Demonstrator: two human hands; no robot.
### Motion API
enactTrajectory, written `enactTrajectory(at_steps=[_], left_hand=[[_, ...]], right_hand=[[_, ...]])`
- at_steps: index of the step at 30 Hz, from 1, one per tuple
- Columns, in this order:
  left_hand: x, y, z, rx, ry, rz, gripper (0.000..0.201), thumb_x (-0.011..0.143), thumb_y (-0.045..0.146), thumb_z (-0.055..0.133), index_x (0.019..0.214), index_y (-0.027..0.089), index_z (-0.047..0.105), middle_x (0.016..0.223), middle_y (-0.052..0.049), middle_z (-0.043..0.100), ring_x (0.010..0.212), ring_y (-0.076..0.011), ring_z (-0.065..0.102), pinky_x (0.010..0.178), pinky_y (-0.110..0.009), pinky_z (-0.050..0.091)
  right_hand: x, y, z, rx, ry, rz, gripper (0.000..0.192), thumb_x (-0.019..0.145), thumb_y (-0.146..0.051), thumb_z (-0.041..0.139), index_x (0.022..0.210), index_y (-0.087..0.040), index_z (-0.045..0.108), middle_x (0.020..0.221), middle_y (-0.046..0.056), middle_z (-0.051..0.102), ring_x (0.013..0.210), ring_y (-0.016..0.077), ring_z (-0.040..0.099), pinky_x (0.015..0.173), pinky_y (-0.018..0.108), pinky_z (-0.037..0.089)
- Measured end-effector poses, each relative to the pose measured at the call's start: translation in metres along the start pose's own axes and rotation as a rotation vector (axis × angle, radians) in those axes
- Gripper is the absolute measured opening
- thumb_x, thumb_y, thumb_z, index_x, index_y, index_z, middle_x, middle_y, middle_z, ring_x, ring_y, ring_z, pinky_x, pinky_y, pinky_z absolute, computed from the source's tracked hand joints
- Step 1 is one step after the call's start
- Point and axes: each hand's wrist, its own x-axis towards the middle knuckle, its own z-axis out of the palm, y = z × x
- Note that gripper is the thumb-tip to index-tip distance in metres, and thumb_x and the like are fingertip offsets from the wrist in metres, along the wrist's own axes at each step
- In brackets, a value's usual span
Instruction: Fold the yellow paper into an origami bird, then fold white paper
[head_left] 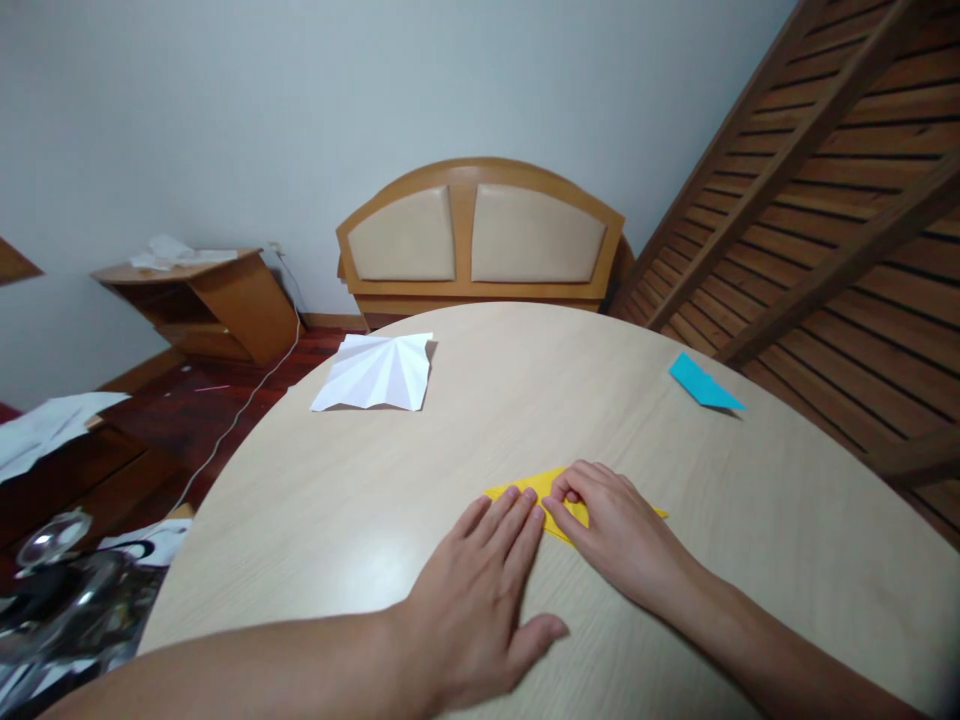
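Left hand [476, 585] rests on pointed, folded yellow paper [543, 483].

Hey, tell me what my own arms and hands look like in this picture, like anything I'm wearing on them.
Your left forearm and right forearm are bare, with no sleeves in view. Your left hand and right hand are ungloved. No rings show on the fingers, and no watch, bracelet or clear marking is visible.

Fingers [519, 521] on yellow paper [541, 484]
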Motion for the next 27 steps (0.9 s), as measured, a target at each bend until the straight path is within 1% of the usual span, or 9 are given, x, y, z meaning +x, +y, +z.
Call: enactTrajectory(at_steps=[3,7,11,14,17,21,27], left_hand=[[-0.0001,-0.0013,0.0027,-0.032,-0.022,-0.023,0.081,0.102,0.064,0.026,0.159,0.008,0.018,0.165,-0.016,0.016,0.154,-0.032,0.014,0.124,-0.048,0.019],[-0.0028,0.0051,-0.0004,-0.097,-0.057,0.0,0.081,0.102,0.064,0.025,0.16,0.009,0.013,0.166,-0.015,0.01,0.154,-0.0322,0.011,0.124,-0.05,0.019],[-0.0021,0.0065,-0.0007,-0.153,-0.09,-0.017,0.081,0.102,0.066,0.026,0.161,0.011,0.014,0.166,-0.013,0.008,0.154,-0.0348,0.007,0.124,-0.054,0.018],[-0.0016,0.0051,0.0002,-0.163,-0.082,-0.024,0.083,0.1,0.067,0.033,0.161,0.013,0.016,0.166,-0.013,0.008,0.154,-0.0365,0.007,0.124,-0.056,0.019],[-0.0016,0.0047,0.0003,-0.161,-0.063,-0.027,0.085,0.098,0.066,0.039,0.161,0.014,0.015,0.166,-0.013,0.01,0.153,-0.0385,0.006,0.123,-0.056,0.021],[-0.001,0.0051,-0.0015,-0.18,-0.066,-0.039,0.088,0.097,0.068,0.039,0.162,0.015,0.012,0.166,-0.013,0.013,0.153,-0.0422,0.003,0.121,-0.06,0.021],[0.001,0.0066,-0.0055,-0.209,-0.086,-0.074,0.088,0.096,0.07,0.038,0.162,0.019,0.008,0.167,-0.008,0.012,0.151,-0.0477,0.004,0.119,-0.068,0.018]], right_hand=[[0.0002,0.0001,0.0007,-0.001,0.003,0.005,0.015,0.094,-0.022,0.058,0.08,-0.022,0.06,0.082,0.002,0.065,0.084,0.0225,0.062,0.074,0.035,0.042],[0.0011,-0.0007,0.0001,0.0,0.0,0.006,0.015,0.093,-0.021,0.057,0.079,-0.022,0.06,0.082,0.002,0.064,0.084,0.0224,0.062,0.075,0.035,0.042],[0.0026,-0.0002,-0.0005,-0.009,0.011,0.017,0.015,0.092,-0.021,0.058,0.078,-0.023,0.06,0.08,0.002,0.064,0.082,0.022,0.062,0.073,0.035,0.041],[0.0029,0.0004,-0.0007,-0.006,0.01,0.008,0.015,0.092,-0.02,0.057,0.077,-0.023,0.059,0.08,0.002,0.064,0.081,0.0217,0.062,0.073,0.035,0.041],[0.0024,0.0006,-0.001,-0.002,0.013,0.0,0.015,0.092,-0.02,0.056,0.077,-0.023,0.059,0.08,0.002,0.064,0.081,0.0214,0.062,0.073,0.035,0.041],[0.0017,0.0003,-0.0018,-0.006,0.002,0.002,0.014,0.092,-0.022,0.057,0.078,-0.023,0.06,0.081,0.002,0.064,0.082,0.0218,0.062,0.074,0.035,0.041],[0.0024,0.0007,-0.0031,-0.02,-0.001,0.001,0.015,0.092,-0.022,0.058,0.077,-0.023,0.06,0.081,0.002,0.064,0.083,0.0223,0.063,0.073,0.035,0.041]])
